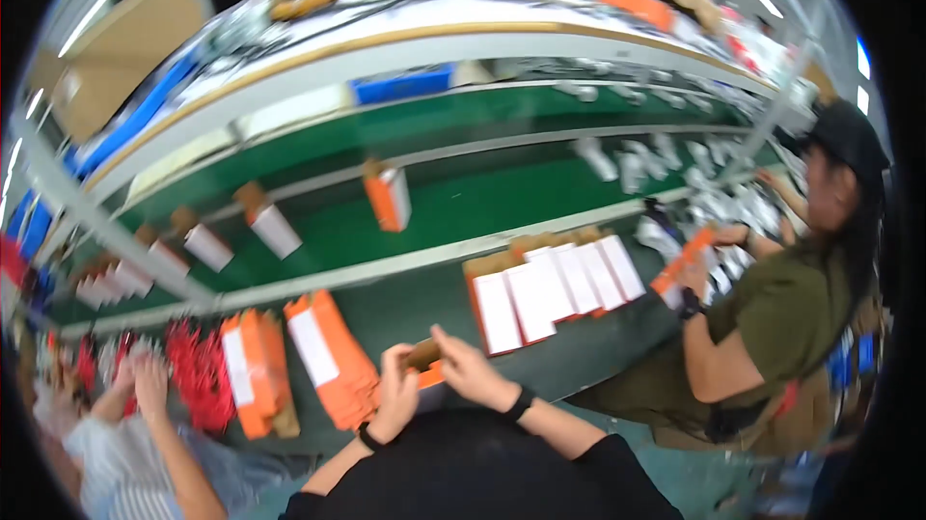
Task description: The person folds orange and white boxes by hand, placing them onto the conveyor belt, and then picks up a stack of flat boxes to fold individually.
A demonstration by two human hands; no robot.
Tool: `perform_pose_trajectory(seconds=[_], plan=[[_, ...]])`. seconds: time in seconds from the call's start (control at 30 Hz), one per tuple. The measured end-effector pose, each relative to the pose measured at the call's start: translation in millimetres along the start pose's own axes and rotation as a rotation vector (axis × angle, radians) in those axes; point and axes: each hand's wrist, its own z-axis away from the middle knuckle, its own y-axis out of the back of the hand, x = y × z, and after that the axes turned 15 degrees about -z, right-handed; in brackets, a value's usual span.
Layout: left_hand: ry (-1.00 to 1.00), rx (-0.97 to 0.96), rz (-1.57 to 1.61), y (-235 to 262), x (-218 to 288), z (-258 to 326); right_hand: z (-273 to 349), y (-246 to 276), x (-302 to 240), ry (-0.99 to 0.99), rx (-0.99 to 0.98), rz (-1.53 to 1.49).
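Observation:
Close to my body I hold a small orange and white cardboard box [430, 378], its brown inner side showing at the top. My left hand [395, 393] grips its left side. Curled around the right side is my right hand [473, 372], its thumb or finger up at the top edge. The box's lower part is hidden by my hands and dark shirt. Just left of my hands lies a stack of flat orange cartons [333, 361], with another orange stack [256, 370] beyond it. Ahead to the right stand several white-faced boxes [550, 290] in a row, brown flaps up.
A green conveyor belt [463, 200] runs behind the bench, carrying spaced boxes [388, 197] and bagged parts [641, 165]. At right a co-worker [772, 327] handles an orange box [683, 264]. Another person's hands [145, 380] are at left near red cords [198, 370]. A cluttered shelf [463, 33] spans above.

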Motion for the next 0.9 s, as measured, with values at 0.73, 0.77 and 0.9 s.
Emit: perform_pose_trajectory(seconds=[0.73, 0.77, 0.9], plan=[[0.136, -0.227, -0.077, 13.3, -20.8, 14.0, -14.6, -7.6, -33.5, 0.114, -0.265, 0.226], [0.133, -0.226, -0.076, 12.6, -18.7, 16.3, -5.5, -12.8, -33.2, 0.095, -0.313, 0.292], [0.157, -0.260, -0.089, 16.2, -20.4, 22.8, -17.0, 4.1, -42.5, -0.612, -0.318, -0.315]])
